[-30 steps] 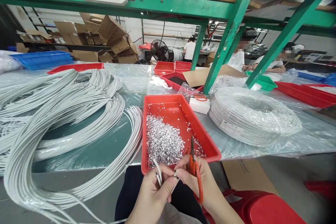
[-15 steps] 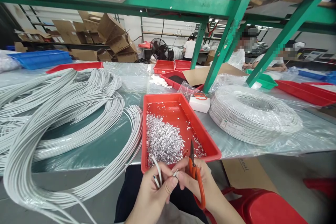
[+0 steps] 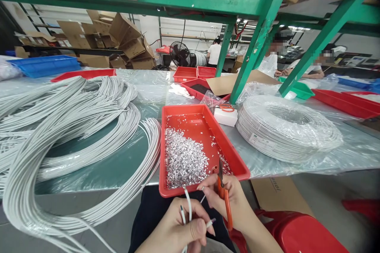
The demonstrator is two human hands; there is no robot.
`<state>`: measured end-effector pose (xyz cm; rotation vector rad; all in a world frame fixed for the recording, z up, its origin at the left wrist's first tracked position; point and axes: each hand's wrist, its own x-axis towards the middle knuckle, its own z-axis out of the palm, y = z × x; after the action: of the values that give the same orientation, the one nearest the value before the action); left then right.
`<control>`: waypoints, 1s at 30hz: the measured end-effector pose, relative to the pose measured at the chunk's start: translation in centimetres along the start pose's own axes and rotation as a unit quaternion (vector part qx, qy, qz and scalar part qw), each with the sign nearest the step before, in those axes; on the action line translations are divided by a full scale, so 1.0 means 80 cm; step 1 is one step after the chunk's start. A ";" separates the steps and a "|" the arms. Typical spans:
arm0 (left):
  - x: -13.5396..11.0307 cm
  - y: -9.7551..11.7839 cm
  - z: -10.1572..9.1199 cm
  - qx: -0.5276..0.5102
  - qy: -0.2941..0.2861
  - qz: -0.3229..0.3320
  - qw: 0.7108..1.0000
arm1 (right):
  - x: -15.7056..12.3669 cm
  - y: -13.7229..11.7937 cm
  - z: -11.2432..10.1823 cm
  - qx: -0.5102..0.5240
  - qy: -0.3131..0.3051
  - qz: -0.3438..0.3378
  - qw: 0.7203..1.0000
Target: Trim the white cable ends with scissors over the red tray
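My left hand [image 3: 181, 225] is closed around white cables [image 3: 188, 202]. Several of their ends poke out between the fingers, and one at the thumb shows a dark purplish tip. Orange-handled scissors [image 3: 228, 207] lie in my right hand [image 3: 234, 195], blades pointing up and away. Its thumb and index finger pinch a small piece with a thin pale strip hanging below, too small to name. A gap separates the two hands. Just beyond them is a red tray [image 3: 230, 148] holding a heap of shiny silver scraps [image 3: 185, 160].
Bundles of white cable [image 3: 26, 158] cover the table's left side. Right of the tray sit a white box [image 3: 225, 117] and a wrapped cable coil [image 3: 285, 130]. Green frame posts [image 3: 252, 43] rise behind. A red stool [image 3: 308, 233] stands low on the right. Other people work farther back.
My hands have come apart: the left moved down toward me, the right stayed near the tray's front edge with the scissors. The cable end at my left thumb now shows.
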<state>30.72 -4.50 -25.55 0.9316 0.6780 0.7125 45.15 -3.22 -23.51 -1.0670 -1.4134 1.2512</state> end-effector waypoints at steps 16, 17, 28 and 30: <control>0.006 -0.028 -0.022 0.058 -0.046 0.052 0.996 | 0.018 -0.019 -0.051 -0.087 -0.028 -0.042 0.995; 0.004 -0.029 -0.024 0.045 -0.049 0.058 0.996 | 0.010 -0.018 -0.052 -0.049 -0.026 -0.029 0.998; -0.002 -0.015 -0.015 -0.149 -0.010 0.054 0.987 | -0.036 -0.001 -0.050 0.070 -0.015 0.029 0.997; -0.004 -0.011 -0.010 -0.164 0.002 0.039 0.986 | -0.034 -0.002 -0.041 0.070 -0.009 0.051 0.996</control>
<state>30.14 -4.71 -26.58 0.6557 0.5097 0.8657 48.90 -5.33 -23.45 -1.0444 -1.2776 1.4144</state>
